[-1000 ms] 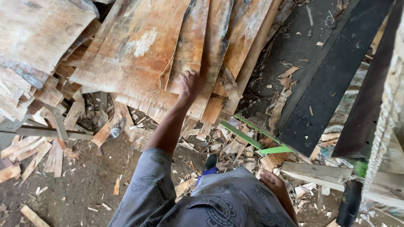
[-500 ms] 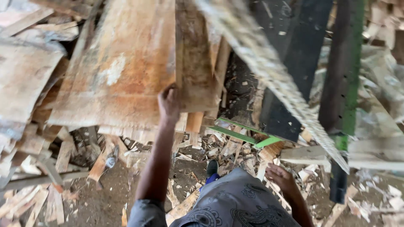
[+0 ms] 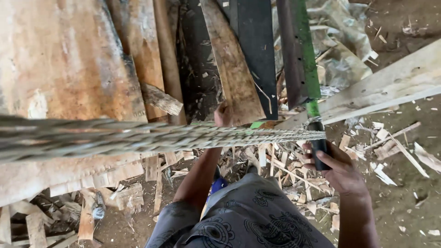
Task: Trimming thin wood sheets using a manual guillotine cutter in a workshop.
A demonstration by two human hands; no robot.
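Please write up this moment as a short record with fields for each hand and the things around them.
Left hand: left hand grips the lower end of a narrow wooden plank.
Right hand: right hand is closed on the black handle of a long tool with a green bar.
In front: a rope stretched across the view.
Surroundings: leaning boards, wood scraps on a dirt floor.

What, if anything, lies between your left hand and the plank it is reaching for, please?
Nothing visible. The left hand is already at the lower end of the plank. A rope crosses the view over the forearm below the hand, close to the camera, not between hand and plank.
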